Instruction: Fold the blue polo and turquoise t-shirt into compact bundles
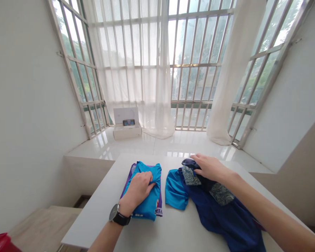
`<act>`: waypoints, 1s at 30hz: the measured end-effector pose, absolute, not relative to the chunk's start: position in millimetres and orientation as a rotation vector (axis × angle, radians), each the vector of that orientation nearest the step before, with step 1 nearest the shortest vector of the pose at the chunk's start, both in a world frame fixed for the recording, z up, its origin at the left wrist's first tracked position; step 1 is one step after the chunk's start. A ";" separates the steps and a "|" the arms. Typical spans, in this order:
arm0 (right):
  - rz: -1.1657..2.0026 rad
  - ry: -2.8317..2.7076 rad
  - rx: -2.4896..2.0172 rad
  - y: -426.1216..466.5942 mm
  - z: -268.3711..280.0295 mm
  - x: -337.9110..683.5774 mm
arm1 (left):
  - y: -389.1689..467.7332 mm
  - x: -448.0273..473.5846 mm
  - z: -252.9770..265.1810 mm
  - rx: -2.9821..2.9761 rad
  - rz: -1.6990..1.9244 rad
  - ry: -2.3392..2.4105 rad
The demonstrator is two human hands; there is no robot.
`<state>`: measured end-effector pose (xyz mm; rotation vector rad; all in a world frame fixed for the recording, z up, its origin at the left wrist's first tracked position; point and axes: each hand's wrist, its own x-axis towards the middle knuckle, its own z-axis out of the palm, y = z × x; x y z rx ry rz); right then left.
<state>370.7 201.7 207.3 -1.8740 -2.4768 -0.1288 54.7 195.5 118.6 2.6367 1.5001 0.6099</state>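
On the left of the white table (94,206) lies a folded bright blue shirt (144,206), with purple cloth (161,210) showing at its edges. My left hand (141,187), a watch at the wrist, rests on it with curled fingers, and creases in the cloth run towards them. Over to the right is a loose heap: a navy garment (212,217), patterned paisley cloth (191,175) and a blue piece (176,190). My right hand (206,166) lies over the heap's far end, thumb and fingers apart, touching the dark cloth.
Beyond the table is a glossy white window ledge (157,145) with an open white box (127,131). Sheer curtains (154,87) hang before barred windows. At lower left are a wooden surface (42,227) and a red object (2,243).
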 end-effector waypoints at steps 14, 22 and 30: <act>0.405 -2.727 -1.228 208.0 175.3 255.8 | 179.5 48.8 151.7 2.454 0.800 1.293; -0.067 -2.561 -1.435 193.0 224.4 310.0 | 181.1 55.2 157.3 2.395 0.877 1.275; -0.333 -2.416 -1.733 179.0 264.4 386.2 | 174.2 78.7 193.9 2.527 0.719 1.032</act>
